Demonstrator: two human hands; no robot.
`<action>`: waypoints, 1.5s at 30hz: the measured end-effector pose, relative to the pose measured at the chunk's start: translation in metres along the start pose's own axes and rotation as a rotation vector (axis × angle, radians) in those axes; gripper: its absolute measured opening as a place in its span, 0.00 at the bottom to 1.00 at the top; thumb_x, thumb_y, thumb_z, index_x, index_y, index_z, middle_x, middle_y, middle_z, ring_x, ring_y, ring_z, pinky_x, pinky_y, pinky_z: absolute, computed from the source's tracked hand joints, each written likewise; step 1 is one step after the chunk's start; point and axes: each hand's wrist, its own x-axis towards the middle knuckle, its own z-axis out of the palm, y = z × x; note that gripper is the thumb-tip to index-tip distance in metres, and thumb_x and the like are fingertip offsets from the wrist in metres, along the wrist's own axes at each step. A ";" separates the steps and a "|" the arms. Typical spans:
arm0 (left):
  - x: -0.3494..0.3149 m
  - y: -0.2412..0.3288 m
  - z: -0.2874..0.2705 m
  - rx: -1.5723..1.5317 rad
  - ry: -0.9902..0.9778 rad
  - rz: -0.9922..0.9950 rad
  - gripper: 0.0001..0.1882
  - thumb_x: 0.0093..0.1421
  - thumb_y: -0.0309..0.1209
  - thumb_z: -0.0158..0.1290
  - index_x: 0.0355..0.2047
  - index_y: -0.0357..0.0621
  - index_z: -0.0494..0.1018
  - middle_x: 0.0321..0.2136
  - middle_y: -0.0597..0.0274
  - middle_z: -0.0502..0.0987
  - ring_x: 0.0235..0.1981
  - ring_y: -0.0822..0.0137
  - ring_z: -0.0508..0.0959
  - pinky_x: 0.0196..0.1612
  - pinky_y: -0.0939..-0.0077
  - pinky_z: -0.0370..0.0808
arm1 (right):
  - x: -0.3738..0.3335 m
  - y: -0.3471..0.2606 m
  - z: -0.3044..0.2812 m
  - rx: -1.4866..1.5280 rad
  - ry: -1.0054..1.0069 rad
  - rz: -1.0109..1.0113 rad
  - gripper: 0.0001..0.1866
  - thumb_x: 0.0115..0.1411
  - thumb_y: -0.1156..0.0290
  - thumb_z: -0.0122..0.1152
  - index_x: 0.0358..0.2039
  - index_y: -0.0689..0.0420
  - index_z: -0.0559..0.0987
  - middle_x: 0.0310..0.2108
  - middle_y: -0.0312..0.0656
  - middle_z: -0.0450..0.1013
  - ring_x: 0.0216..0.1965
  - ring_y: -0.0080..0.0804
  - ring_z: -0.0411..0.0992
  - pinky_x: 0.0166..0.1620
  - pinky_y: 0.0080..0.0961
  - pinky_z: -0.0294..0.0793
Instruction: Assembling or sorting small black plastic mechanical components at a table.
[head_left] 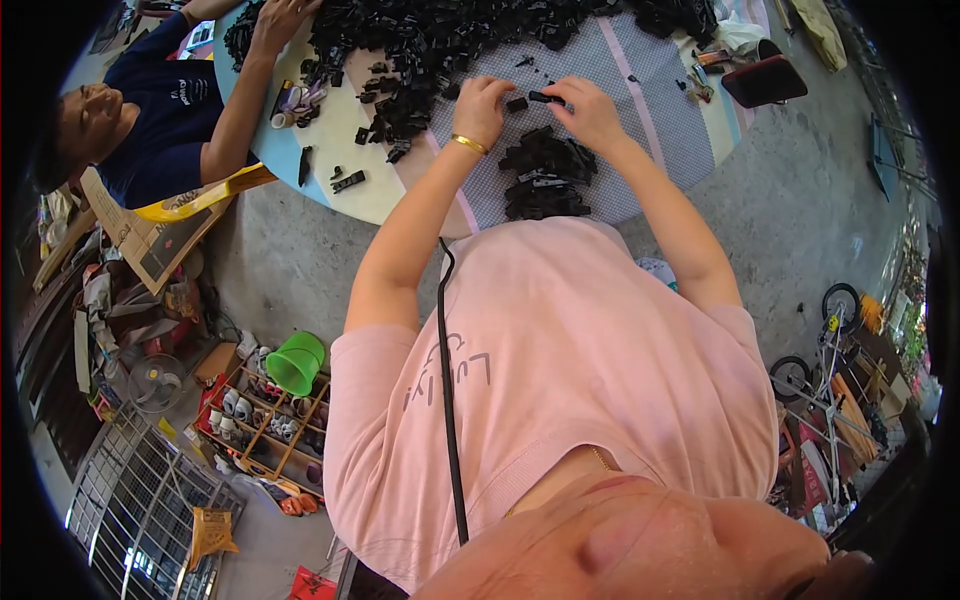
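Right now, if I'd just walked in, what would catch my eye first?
Probably the big heap of black parts across the far side of the table, then the right hand pinching a small black piece nearer the wearer. Lower left, a bright green bucket stands out by the shoe rack.

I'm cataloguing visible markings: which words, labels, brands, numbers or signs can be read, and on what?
Pink T-shirt: grey lettering, partly legible; wording withheld.
Navy T-shirt: pale chest print, too small to read.
Cardboard sheet: dark print, partly legible; wording withheld.
Yellow packet: print too small to read.
Red packaging: dark marks, too blurred to read.
Black parts: none readable.
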 end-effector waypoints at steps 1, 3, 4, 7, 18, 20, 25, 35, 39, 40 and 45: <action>0.000 0.000 0.000 0.063 0.033 -0.033 0.10 0.44 0.22 0.49 0.28 0.46 0.74 0.28 0.58 0.72 0.32 0.57 0.70 0.36 0.67 0.69 | 0.000 -0.001 0.002 0.022 -0.014 -0.009 0.09 0.45 0.73 0.58 0.30 0.55 0.75 0.29 0.37 0.70 0.33 0.36 0.69 0.35 0.29 0.70; -0.006 0.005 -0.001 0.043 0.041 -0.125 0.09 0.45 0.23 0.50 0.28 0.45 0.74 0.28 0.58 0.72 0.29 0.58 0.71 0.34 0.68 0.69 | 0.002 -0.002 0.005 0.046 -0.027 -0.019 0.09 0.45 0.74 0.58 0.30 0.55 0.75 0.30 0.38 0.70 0.33 0.37 0.69 0.35 0.29 0.70; -0.010 0.010 -0.002 0.023 0.049 -0.218 0.08 0.45 0.24 0.51 0.29 0.44 0.73 0.27 0.57 0.72 0.26 0.59 0.72 0.31 0.69 0.69 | 0.004 -0.003 0.006 0.048 -0.026 -0.018 0.09 0.45 0.74 0.57 0.30 0.55 0.75 0.30 0.38 0.70 0.33 0.36 0.69 0.35 0.29 0.70; -0.017 0.021 0.002 -0.069 0.028 -0.348 0.07 0.47 0.29 0.52 0.27 0.41 0.74 0.24 0.56 0.74 0.21 0.62 0.73 0.26 0.71 0.70 | 0.009 -0.001 0.011 0.029 -0.054 -0.087 0.09 0.45 0.75 0.58 0.30 0.55 0.75 0.30 0.37 0.69 0.34 0.35 0.69 0.36 0.28 0.70; -0.003 0.006 -0.002 -0.557 -0.393 -1.005 0.13 0.53 0.37 0.52 0.25 0.37 0.73 0.17 0.65 0.74 0.14 0.77 0.70 0.15 0.85 0.66 | 0.024 -0.005 0.021 -0.039 -0.244 -0.111 0.07 0.45 0.73 0.58 0.29 0.53 0.78 0.30 0.35 0.70 0.35 0.32 0.68 0.38 0.26 0.69; -0.002 0.004 -0.003 -0.653 -0.413 -1.039 0.11 0.54 0.35 0.52 0.25 0.37 0.73 0.16 0.65 0.73 0.13 0.78 0.69 0.14 0.86 0.65 | 0.028 -0.006 0.023 0.030 -0.262 0.024 0.07 0.45 0.72 0.59 0.28 0.53 0.79 0.27 0.37 0.72 0.31 0.33 0.70 0.36 0.25 0.70; 0.002 0.006 -0.004 -0.638 -0.398 -1.058 0.11 0.53 0.34 0.53 0.24 0.36 0.73 0.15 0.65 0.73 0.12 0.77 0.69 0.14 0.85 0.65 | 0.035 -0.012 0.023 0.251 -0.358 0.562 0.07 0.47 0.70 0.60 0.27 0.57 0.78 0.22 0.38 0.74 0.22 0.27 0.72 0.28 0.21 0.72; -0.003 0.005 -0.001 -0.632 -0.376 -0.990 0.10 0.51 0.30 0.55 0.25 0.33 0.74 0.15 0.63 0.73 0.11 0.77 0.69 0.14 0.84 0.66 | 0.013 0.006 0.030 0.554 -0.297 0.462 0.08 0.49 0.71 0.59 0.28 0.62 0.76 0.20 0.39 0.74 0.21 0.22 0.72 0.25 0.17 0.70; 0.002 0.005 -0.005 -0.656 -0.392 -1.005 0.10 0.52 0.30 0.54 0.27 0.32 0.73 0.16 0.62 0.74 0.12 0.76 0.70 0.14 0.84 0.67 | 0.016 0.003 0.032 0.479 -0.271 0.461 0.08 0.49 0.71 0.59 0.28 0.62 0.76 0.21 0.40 0.74 0.21 0.22 0.73 0.25 0.18 0.70; 0.002 0.004 -0.005 -0.676 -0.403 -1.024 0.10 0.52 0.30 0.53 0.28 0.32 0.73 0.16 0.62 0.74 0.12 0.76 0.70 0.14 0.84 0.67 | 0.018 0.003 0.033 0.478 -0.271 0.459 0.08 0.49 0.71 0.59 0.28 0.62 0.76 0.21 0.40 0.74 0.21 0.22 0.73 0.25 0.18 0.70; 0.007 -0.005 -0.006 -0.765 -0.502 -1.065 0.11 0.54 0.30 0.52 0.30 0.31 0.72 0.18 0.61 0.74 0.13 0.75 0.71 0.16 0.84 0.70 | 0.028 -0.005 0.026 0.526 -0.444 0.716 0.10 0.52 0.72 0.56 0.33 0.64 0.73 0.26 0.41 0.74 0.25 0.24 0.73 0.28 0.17 0.73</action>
